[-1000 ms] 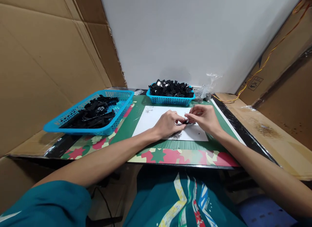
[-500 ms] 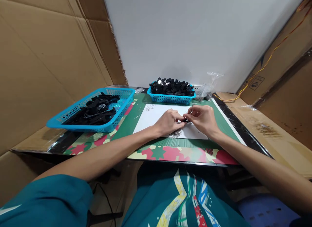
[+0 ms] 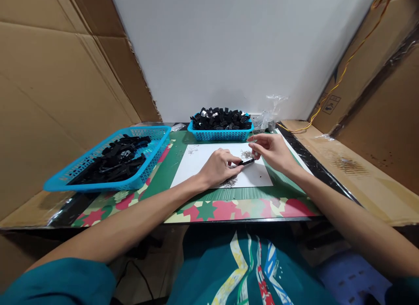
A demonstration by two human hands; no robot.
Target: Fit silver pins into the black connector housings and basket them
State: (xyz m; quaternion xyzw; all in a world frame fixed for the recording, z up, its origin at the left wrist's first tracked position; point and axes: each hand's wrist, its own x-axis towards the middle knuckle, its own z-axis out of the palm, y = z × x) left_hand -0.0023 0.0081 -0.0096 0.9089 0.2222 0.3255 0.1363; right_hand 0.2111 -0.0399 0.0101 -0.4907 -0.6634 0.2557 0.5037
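Over the white sheet (image 3: 186,169), my left hand (image 3: 220,166) pinches a small narrow black plastic part (image 3: 248,162) between thumb and fingers. The part's free end points right. Just above and right of it, my right hand (image 3: 269,151) is closed on a thin metal tool like tweezers (image 3: 253,138), held upright; its exact kind is too fine to make out. The tool and the black part are apart. Small metal bits (image 3: 246,154) lie in a pile behind the part, and another pile of bits (image 3: 230,181) sits beside my left wrist.
A large blue basket (image 3: 98,188) of long black parts stands at the left. Behind the sheet is a smaller blue basket (image 3: 222,134) heaped with black pieces. A clear plastic bag (image 3: 263,120) lies beside it. Cardboard walls (image 3: 55,73) flank the table.
My right hand has lifted back from the black part, so the part and the pile behind it now show. My left hand keeps its hold. The whole view has shifted slightly.
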